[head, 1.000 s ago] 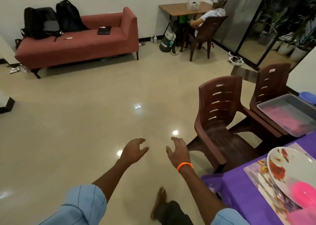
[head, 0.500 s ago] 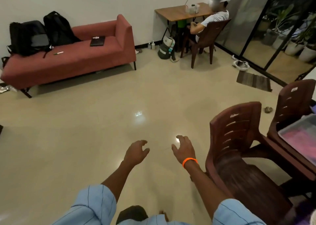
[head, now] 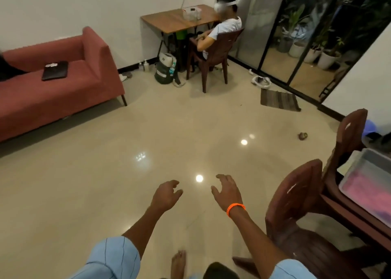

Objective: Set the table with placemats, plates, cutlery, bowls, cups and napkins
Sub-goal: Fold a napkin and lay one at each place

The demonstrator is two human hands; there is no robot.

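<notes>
Both hands out over the shiny floor [head: 105, 183], lower centre of frame, holding nothing. Left hand [head: 166, 195] fingers loosely curled and released; right hand [head: 227, 192] fingers spread and relaxed, orange wristband [head: 235, 207] on that wrist. Blue sleeves at the bottom edge, a bare foot [head: 178, 264] between them. Brown plastic chair [head: 296, 211] lower right, a second chair [head: 351, 134] behind it. Clear bin [head: 368, 185] with pink contents at the right edge, resting on the second chair; what is in it I cannot tell. Red sofa [head: 63, 92] upper left with a dark tablet [head: 55, 70] on it. A seated person at a small wooden desk [head: 175, 19], top centre.
</notes>
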